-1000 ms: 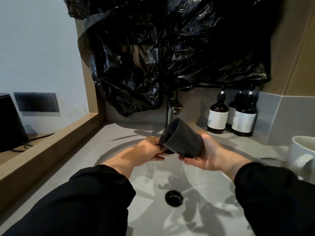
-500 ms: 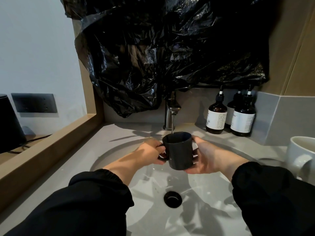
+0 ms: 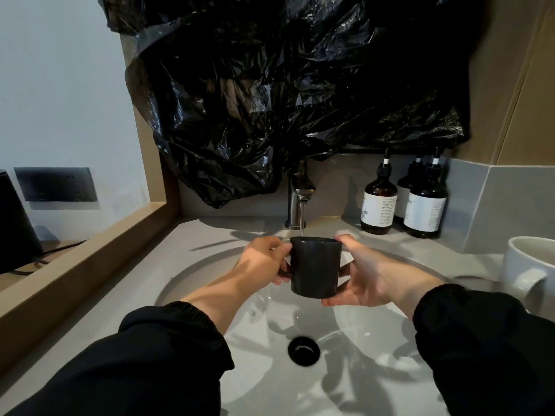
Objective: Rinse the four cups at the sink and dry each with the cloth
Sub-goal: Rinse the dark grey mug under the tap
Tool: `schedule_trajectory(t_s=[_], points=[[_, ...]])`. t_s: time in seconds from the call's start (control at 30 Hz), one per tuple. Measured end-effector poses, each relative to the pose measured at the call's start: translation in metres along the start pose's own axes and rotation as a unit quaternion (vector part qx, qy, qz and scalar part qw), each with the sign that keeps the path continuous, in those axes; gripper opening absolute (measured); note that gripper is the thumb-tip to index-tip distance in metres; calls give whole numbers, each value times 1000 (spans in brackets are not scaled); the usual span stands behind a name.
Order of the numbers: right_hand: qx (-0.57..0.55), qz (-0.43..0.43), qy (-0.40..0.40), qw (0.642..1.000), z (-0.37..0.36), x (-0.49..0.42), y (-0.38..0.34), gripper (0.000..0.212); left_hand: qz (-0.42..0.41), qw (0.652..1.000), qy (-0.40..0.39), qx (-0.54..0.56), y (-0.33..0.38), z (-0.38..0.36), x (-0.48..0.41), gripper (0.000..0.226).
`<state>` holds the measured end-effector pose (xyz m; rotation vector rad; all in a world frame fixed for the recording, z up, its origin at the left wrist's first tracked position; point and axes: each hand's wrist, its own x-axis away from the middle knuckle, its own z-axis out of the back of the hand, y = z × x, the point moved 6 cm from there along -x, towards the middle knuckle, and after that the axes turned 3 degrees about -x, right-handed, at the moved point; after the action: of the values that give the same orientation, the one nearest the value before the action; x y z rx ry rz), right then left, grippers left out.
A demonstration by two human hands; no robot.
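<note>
Grey counter (image 3: 210, 235) with inset round sink (image 3: 375, 340), black drain (image 3: 303, 350) at 6 o'clock of centre. Tap (image 3: 298, 202) at 12 o'clock, thin stream running into the black cup (image 3: 315, 267), held upright over the basin, just under the spout.

Left hand (image 3: 264, 262): fingers closed around the cup's handle. Right hand (image 3: 365, 274): fingers curled against the cup's far side, thumb under its base edge.

White mug (image 3: 528, 271) at 3 o'clock on the counter, cut off by the frame edge. Three brown pump bottles (image 3: 378, 205) at 1 o'clock against the backsplash, one mostly hidden behind another. Wooden ledge (image 3: 90, 259) bounds the counter at 9 o'clock; beyond it a dark object (image 3: 15, 223), cut off, and a wall socket (image 3: 55, 184).

Black plastic sheet (image 3: 285, 85) hangs over the wall above the tap, hiding what is behind it and the tap's top. Open basin room below and around the cup. Cloth and other cups not discernible
</note>
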<state>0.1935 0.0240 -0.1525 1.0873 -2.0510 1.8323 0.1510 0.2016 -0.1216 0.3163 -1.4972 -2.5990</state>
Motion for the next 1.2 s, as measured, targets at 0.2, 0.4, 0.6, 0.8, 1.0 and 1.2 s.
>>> schedule_trajectory(t_s=[0.2, 0.4, 0.6, 0.8, 1.0, 1.2], points=[[-57, 91, -2, 994, -12, -4, -8, 48, 40, 992, 49, 112, 1, 8, -3, 32], [26, 183, 6, 983, -18, 4, -16, 38, 108, 975, 5, 193, -9, -1, -3, 38], [247, 394, 144, 873, -23, 15, -41, 74, 130, 967, 1, 219, -12, -2, -5, 44], [450, 436, 158, 764, -33, 27, -37, 118, 183, 938, -18, 293, -20, -5, -6, 51], [537, 460, 187, 682, -45, 37, -37, 112, 161, 953, -69, 248, -18, -11, -4, 32], [664, 473, 159, 557, -56, 39, -29, 107, 176, 962, -44, 204, -23, -8, -6, 46]])
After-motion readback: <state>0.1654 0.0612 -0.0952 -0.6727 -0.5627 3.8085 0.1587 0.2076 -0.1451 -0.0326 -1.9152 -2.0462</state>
